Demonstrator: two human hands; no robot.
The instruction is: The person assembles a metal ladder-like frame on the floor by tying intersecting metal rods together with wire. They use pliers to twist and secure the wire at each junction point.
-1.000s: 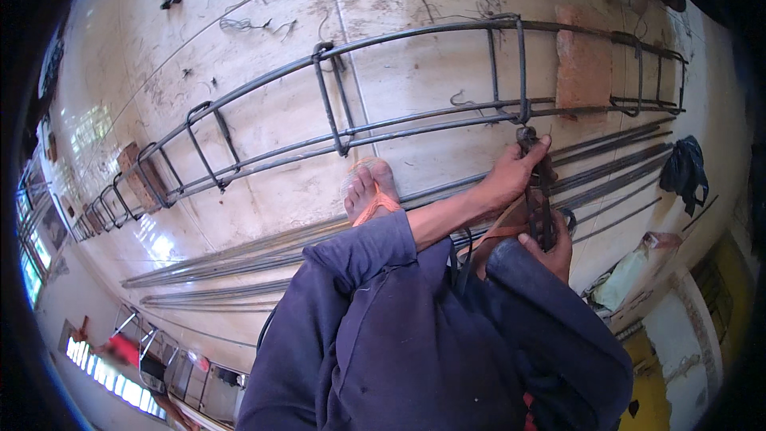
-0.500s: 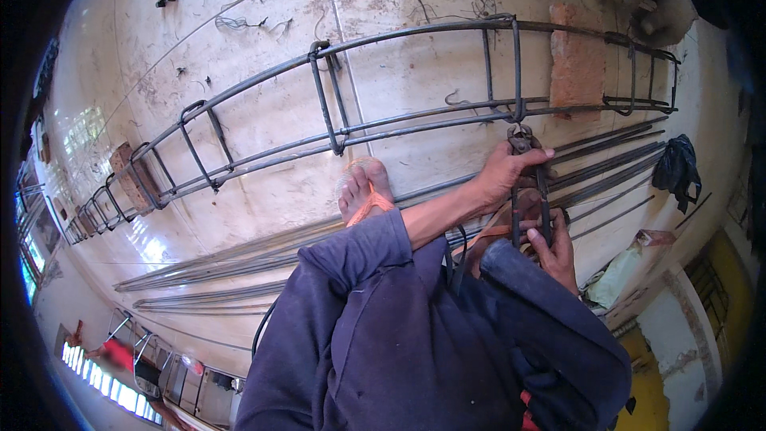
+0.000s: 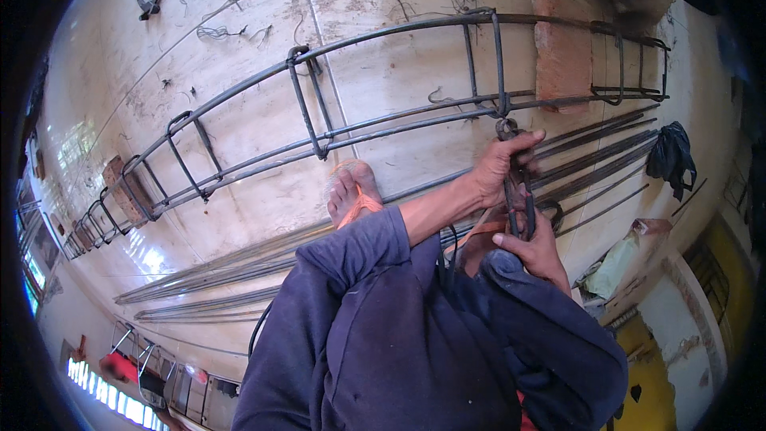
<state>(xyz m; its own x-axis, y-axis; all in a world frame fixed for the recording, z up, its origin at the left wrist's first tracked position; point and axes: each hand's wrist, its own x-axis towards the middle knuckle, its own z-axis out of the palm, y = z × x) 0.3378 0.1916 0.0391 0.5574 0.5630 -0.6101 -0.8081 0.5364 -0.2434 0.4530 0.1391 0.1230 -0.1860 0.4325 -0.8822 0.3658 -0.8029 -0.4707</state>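
Note:
A pair of pincers point(image 3: 528, 206) with dark handles has its jaws against the lower bars of a long steel rebar cage point(image 3: 407, 122), where a square stirrup point(image 3: 499, 56) meets them. My left hand point(image 3: 496, 169) is closed around the pincers just below their head, thumb stretched to the right. Lower down, my right hand point(image 3: 536, 251) grips the handles, its thumb across them. Any tie wire in the jaws is too small to make out.
Bricks point(image 3: 562, 64) prop up the cage. Loose steel rods point(image 3: 231, 259) lie beside it, with a black plastic bag point(image 3: 672, 160) at their right end. My sandalled foot point(image 3: 353, 191) is near the cage. A hammer-like tool point(image 3: 150, 6) and wire scraps point(image 3: 219, 32) lie beyond.
The pincers' handles look closer together, and the tool has turned slightly. Both hands remain on it. The whole view has shifted a little, so the cage sits further left.

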